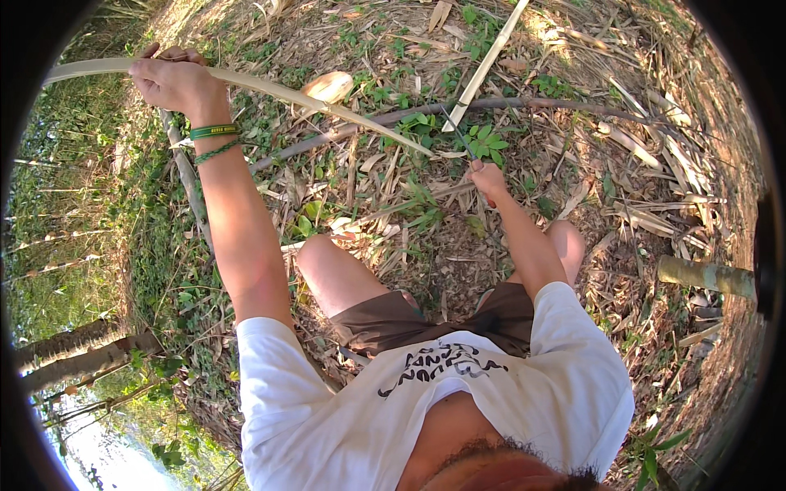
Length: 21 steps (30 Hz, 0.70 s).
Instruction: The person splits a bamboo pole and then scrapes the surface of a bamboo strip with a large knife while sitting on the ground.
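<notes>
Left grip (173, 82) clamps pale strip (270, 86), apparently already split; right grip (489, 182) holds knife (464, 141), strip's end just left. Remainder unclear.

Ground (453, 277) carries dry litter (575, 193) | toward far edge lie pale wood chip (329, 86), brown branch (565, 103) | toward right edge, dry strips (629, 146)

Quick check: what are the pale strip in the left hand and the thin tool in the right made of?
The pale strip: probably split bamboo or similar wood, matte-looking, cream-coloured, bending in a smooth curve. The thin tool: its slim, straight, dark length suggests metal; finish too small to judge.
</notes>
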### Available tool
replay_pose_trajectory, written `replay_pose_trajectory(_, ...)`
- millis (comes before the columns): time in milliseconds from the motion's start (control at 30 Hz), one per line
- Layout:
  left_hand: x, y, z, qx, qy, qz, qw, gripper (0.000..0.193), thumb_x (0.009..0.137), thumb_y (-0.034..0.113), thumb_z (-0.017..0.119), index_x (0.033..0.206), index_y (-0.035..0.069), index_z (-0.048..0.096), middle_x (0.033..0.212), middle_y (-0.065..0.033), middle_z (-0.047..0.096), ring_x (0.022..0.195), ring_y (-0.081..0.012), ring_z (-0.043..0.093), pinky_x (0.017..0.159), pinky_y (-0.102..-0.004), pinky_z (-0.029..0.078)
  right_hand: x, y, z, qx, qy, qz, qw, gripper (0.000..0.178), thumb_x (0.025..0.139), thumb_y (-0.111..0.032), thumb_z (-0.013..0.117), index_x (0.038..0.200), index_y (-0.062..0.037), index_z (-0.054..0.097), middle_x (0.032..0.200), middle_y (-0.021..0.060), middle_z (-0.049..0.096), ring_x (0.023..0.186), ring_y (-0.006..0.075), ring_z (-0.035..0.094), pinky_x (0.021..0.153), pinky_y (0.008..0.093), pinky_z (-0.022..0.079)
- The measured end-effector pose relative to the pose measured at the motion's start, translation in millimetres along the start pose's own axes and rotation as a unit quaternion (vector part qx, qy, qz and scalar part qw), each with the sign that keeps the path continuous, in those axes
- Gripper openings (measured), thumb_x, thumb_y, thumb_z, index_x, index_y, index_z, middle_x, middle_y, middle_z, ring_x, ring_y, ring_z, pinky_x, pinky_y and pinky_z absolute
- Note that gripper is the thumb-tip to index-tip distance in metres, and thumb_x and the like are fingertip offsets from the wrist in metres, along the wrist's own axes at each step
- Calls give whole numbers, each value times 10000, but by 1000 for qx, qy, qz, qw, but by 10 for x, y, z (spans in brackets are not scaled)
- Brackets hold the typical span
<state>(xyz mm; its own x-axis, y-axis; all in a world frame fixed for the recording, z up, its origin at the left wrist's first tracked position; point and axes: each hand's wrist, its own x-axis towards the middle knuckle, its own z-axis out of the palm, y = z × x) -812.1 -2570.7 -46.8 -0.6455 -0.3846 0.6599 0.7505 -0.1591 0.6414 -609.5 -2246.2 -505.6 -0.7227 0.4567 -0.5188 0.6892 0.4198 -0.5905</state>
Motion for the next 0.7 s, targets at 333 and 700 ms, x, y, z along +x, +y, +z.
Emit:
replay_pose_trajectory(333, 478, 941, -658, -47, -18, 42, 998, 445, 1106, 414, 193, 1056, 55, 452, 614, 1, 324, 466, -108, 293, 405, -234, 271, -730, -566, 309, 327, -68, -67, 940, 236, 897, -162, 749, 792, -65, 561, 634, 3, 571, 479, 102, 514, 455, 280, 415)
replay_pose_trajectory(700, 322, 1057, -1038, -8, 127, 51, 991, 437, 1109, 422, 195, 1022, 83, 458, 599, 15, 362, 461, -98, 329, 401, -243, 304, -1107, -1642, 161, 553, -112, -134, 814, 268, 934, -232, 739, 1001, -34, 571, 1025, 109, 681, 905, 224, 699, 763, 382, 617)
